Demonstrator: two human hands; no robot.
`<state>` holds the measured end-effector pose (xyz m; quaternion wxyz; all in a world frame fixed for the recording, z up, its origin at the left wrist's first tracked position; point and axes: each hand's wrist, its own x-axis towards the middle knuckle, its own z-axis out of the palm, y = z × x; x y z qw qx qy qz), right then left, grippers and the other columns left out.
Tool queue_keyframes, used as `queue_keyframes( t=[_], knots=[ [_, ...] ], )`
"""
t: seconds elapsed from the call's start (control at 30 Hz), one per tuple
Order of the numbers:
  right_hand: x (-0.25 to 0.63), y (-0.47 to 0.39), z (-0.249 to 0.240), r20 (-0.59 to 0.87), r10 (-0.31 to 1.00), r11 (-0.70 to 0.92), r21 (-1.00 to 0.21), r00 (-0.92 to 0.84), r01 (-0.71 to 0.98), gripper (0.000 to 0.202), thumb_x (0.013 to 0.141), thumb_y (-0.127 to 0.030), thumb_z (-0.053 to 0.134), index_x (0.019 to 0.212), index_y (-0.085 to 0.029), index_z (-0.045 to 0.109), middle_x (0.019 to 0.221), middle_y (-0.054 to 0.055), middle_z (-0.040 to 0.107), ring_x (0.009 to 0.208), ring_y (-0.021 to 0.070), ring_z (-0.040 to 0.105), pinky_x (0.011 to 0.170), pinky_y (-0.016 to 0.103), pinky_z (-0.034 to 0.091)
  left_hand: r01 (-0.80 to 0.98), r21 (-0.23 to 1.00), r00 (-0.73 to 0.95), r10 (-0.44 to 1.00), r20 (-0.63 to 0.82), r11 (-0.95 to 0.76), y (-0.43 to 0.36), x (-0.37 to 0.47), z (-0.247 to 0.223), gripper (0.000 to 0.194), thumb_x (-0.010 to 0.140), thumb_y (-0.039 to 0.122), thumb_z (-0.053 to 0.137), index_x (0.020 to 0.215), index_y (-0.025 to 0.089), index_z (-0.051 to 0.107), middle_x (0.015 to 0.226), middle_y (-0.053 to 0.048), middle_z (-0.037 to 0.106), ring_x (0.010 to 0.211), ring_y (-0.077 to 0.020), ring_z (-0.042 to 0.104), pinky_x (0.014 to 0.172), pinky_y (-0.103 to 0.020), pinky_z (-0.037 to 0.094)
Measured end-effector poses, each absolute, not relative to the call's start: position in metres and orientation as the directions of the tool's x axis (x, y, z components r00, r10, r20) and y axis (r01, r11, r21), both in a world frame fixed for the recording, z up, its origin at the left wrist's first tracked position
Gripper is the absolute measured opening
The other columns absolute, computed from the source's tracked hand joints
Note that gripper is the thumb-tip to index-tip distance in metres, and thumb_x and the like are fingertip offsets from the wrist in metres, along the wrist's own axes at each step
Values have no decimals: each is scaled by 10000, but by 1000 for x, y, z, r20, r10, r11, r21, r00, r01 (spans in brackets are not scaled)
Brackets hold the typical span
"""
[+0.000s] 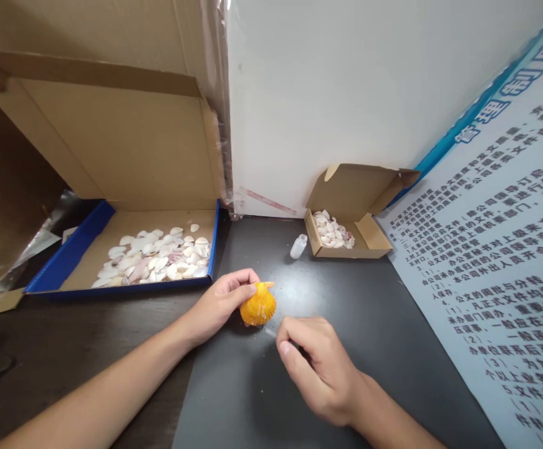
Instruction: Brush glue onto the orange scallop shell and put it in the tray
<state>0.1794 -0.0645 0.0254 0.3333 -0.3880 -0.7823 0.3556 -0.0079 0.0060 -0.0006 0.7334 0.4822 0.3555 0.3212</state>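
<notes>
An orange-yellow scallop shell (pixel 258 305) with ribbed edges and whitish patches is gripped at its left side by my left hand (pixel 224 304), thumb on top. Close by on the right, my right hand (pixel 315 368) is closed around a slim tool, mostly hidden in the fingers. Only the tool's pale, blurred tip (pixel 270 333) shows, pointing at the shell's lower edge; whether it touches the shell I cannot tell. Small whitish specks lie on the dark mat (pixel 234 399) below.
At left, an open blue-edged cardboard box (pixel 77 265) holds many pale shells (pixel 152 257). A smaller open cardboard box (pixel 353 252) with shells (pixel 331 229) stands back right. Beside it is a small white-filled bottle (pixel 298 247). A white panel (pixel 327 93) and a printed board (pixel 500 218) bound the table.
</notes>
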Motion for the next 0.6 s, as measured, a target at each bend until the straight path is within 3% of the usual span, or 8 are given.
queue_keyframes(
  t=[0.13, 0.27, 0.47, 0.6],
  knots=[
    [179, -64, 26, 219, 894, 393, -803, -392, 448, 164, 940, -207, 390, 781, -202, 426, 617, -48, 407, 525, 99, 377, 551, 245, 287, -131, 939, 552, 810, -196, 317, 6, -8, 0, 282, 841, 411, 622, 778, 159, 514, 668, 5, 576, 542, -92, 494, 526, -203, 415],
    [178, -62, 26, 139, 855, 387, -812, -499, 436, 216, 916, -190, 394, 705, -208, 355, 589, -50, 376, 524, 99, 368, 543, 244, 273, -129, 938, 549, 811, -203, 322, 6, -8, 0, 282, 834, 409, 629, 775, 162, 507, 659, 10, 572, 534, -92, 498, 522, -201, 412],
    [179, -62, 25, 215, 885, 399, -807, -413, 436, 188, 940, -210, 383, 753, -202, 400, 611, -46, 391, 528, 100, 362, 550, 247, 277, -146, 935, 552, 811, -193, 322, 6, -7, -2, 283, 838, 413, 626, 774, 163, 510, 655, 10, 574, 529, -91, 496, 515, -201, 416],
    [179, -62, 24, 176, 885, 382, -804, -432, 456, 199, 935, -198, 392, 736, -203, 394, 605, -45, 402, 533, 101, 375, 551, 246, 272, -145, 933, 559, 805, -199, 331, 7, -9, -3, 273, 848, 406, 620, 786, 160, 518, 665, 2, 587, 536, -96, 500, 512, -207, 425]
  ],
)
